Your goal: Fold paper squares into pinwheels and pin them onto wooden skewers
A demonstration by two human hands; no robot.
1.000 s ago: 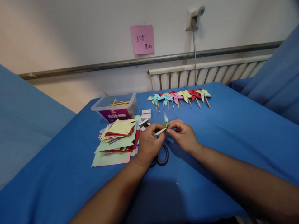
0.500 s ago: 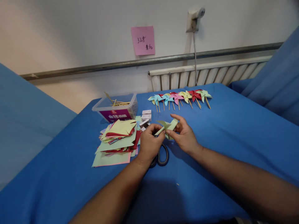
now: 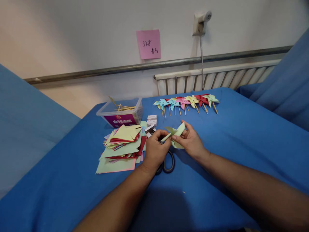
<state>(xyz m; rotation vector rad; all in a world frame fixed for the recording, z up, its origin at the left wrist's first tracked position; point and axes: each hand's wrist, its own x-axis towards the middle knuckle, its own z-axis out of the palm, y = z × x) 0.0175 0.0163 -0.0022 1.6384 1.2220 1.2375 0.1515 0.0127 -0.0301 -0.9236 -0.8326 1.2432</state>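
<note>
A pale green paper pinwheel (image 3: 178,130), partly folded, is held up between my two hands over the blue cloth. My left hand (image 3: 156,146) pinches its left side and folded centre. With thumb and fingers, my right hand (image 3: 189,139) grips the right side of the same paper. Beneath my left hand lie scissors (image 3: 170,162); their dark handles show and the blades are hidden. Left of that hand rises a stack of cut coloured paper sheets (image 3: 124,138). Small white boxes (image 3: 152,120) stand just beyond it, one of them open.
A clear plastic tub (image 3: 120,112) with thin wooden sticks stands at the back left. Several finished pinwheels (image 3: 183,102) on sticks lie in a row at the back. A radiator (image 3: 217,75) and a metal rail (image 3: 120,69) run along the wall. Blue curtains hang at both sides.
My right fingers have shifted on the green paper, and its right blade now stands more spread and upright. My left hand keeps its pinch. The view has tilted slightly.
</note>
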